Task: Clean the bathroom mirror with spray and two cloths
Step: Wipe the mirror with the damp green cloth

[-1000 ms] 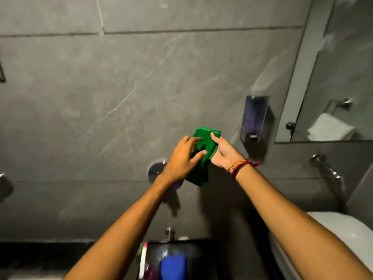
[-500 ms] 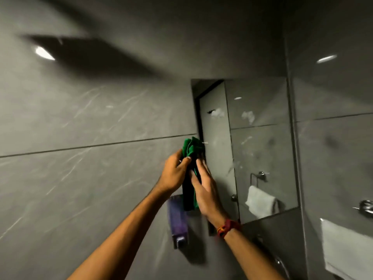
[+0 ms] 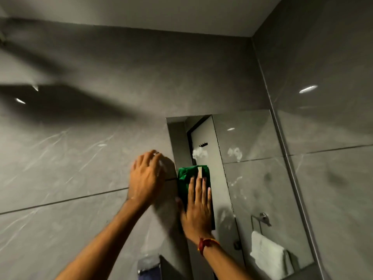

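Note:
The wall mirror (image 3: pixel 254 178) hangs right of centre, with white foam patches near its top and smears lower down. A folded green cloth (image 3: pixel 187 174) lies flat against the mirror's left edge. My right hand (image 3: pixel 198 207) presses on it with fingers spread flat; a red thread band circles that wrist. My left hand (image 3: pixel 146 176) is blurred and empty, fingers apart, over the grey wall tile just left of the mirror. No spray bottle or second cloth is in view.
A soap dispenser (image 3: pixel 149 267) is fixed to the wall at the bottom, under my left forearm. The mirror reflects a white towel (image 3: pixel 266 255) on a chrome ring and a door with hooks. A side wall meets the mirror's right edge.
The view has swung up from the basin to the mirror. Both hands held the green cloth before; my left hand has let go, and my right hand now presses the cloth onto the mirror.

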Action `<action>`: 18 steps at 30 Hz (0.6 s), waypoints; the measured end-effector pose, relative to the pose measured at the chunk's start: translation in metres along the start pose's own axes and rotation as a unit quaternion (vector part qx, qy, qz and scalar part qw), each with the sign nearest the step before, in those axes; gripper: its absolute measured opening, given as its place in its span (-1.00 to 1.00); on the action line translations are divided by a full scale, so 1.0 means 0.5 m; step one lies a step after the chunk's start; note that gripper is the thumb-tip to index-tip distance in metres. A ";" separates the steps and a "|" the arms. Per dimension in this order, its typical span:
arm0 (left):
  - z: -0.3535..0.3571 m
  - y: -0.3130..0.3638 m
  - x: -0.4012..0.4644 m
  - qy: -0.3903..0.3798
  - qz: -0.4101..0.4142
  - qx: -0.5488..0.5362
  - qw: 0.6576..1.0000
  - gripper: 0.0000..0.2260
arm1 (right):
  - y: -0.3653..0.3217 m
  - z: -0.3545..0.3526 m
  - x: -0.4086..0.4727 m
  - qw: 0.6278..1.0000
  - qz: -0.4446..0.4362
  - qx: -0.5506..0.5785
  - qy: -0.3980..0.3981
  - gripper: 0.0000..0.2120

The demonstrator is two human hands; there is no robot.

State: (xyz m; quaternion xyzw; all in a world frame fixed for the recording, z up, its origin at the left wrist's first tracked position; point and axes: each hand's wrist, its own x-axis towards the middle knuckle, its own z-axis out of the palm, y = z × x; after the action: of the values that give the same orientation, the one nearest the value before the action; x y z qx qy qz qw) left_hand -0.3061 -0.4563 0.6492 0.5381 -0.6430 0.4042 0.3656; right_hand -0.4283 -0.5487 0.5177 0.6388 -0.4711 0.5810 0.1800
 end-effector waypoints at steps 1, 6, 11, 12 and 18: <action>0.003 -0.028 0.004 0.008 -0.009 0.027 1.000 -0.49 | 0.008 -0.002 0.021 1.000 0.000 0.000 0.004 -0.26; 0.040 -0.093 0.001 -0.006 0.015 0.128 0.992 -0.34 | 0.025 -0.065 0.234 0.998 0.034 0.026 0.043 -0.26; 0.078 -0.103 0.004 0.051 0.014 0.145 0.988 -0.39 | -0.008 -0.033 0.247 0.990 -0.120 -0.024 0.064 -0.33; 0.078 -0.105 0.003 0.054 0.019 0.151 0.987 -0.39 | 0.000 -0.018 0.214 0.985 -0.159 -0.030 0.059 -0.35; 0.090 -0.106 0.001 0.073 0.025 0.170 0.982 -0.39 | 0.087 0.005 0.156 0.986 -0.155 -0.038 0.057 -0.41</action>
State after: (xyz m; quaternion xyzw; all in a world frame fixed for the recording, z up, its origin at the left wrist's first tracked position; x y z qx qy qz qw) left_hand -0.2553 -0.5024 0.6383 0.5449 -0.5499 0.5548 0.3048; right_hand -0.4713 -0.6026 0.5744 0.6622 -0.3775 0.5634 0.3188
